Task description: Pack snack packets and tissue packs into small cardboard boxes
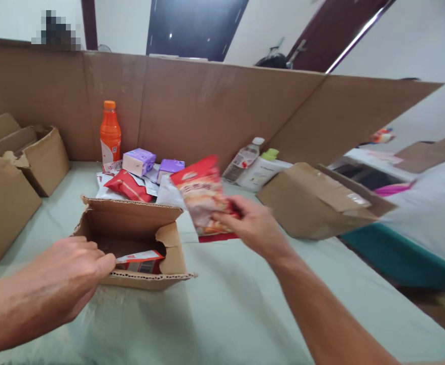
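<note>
My right hand [258, 225] grips a red printed food packet [201, 197] by its right edge, above the table and right of a small open cardboard box [175, 253]. The packet is slightly blurred. My left hand [76, 271] is closed at the box's left end, its fingers curled over the rim there. Inside the box lies a red and white packet [144, 263], its pale edge close to my left thumb; whether they touch I cannot tell. Part of the box's left side is hidden behind my left hand.
Behind the box lie a red packet [129, 186], purple-and-white tissue packs [139, 161] and an orange drink bottle [110, 134]. A clear bottle [243, 161] and a white bottle [262, 171] lean beside a cardboard box [313, 203]. More boxes [7, 203] stand left. A cardboard wall [215, 111] closes the back.
</note>
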`<action>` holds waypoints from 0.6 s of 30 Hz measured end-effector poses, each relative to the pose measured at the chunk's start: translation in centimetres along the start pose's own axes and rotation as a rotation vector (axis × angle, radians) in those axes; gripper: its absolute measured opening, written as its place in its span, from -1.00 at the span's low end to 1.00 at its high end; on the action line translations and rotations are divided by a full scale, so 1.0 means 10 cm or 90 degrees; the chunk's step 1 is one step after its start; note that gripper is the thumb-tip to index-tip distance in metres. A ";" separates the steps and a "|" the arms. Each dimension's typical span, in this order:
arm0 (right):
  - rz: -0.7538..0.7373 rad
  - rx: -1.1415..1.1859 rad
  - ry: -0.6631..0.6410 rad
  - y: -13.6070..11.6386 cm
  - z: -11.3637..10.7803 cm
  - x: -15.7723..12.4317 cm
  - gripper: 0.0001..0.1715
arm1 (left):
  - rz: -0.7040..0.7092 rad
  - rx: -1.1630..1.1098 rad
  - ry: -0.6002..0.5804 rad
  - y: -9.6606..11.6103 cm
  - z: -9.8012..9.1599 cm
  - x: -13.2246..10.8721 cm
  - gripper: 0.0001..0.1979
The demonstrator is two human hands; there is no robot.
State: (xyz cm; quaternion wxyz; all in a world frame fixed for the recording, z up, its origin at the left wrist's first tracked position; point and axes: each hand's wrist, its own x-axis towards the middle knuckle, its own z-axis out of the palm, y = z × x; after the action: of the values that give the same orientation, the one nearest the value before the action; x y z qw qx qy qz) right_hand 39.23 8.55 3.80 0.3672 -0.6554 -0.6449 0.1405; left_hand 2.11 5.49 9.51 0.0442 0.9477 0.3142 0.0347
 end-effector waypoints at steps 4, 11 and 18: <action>-0.169 0.244 0.336 -0.47 -0.21 -0.14 -0.72 | 0.000 0.006 -0.052 -0.02 0.03 0.00 -0.76; -0.337 0.079 0.015 -1.00 0.34 -0.24 -0.90 | -0.009 -0.003 0.013 -0.02 0.09 0.02 -0.82; -0.305 -0.394 -0.331 -1.21 0.44 -0.15 -0.80 | -0.056 0.063 -0.061 0.06 0.08 0.00 -0.83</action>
State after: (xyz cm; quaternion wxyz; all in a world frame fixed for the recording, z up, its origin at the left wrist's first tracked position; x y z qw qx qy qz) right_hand 27.18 7.22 8.36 0.0027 -0.5096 -0.8603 0.0121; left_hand 2.53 4.97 8.82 0.0138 0.9346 0.3543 -0.0285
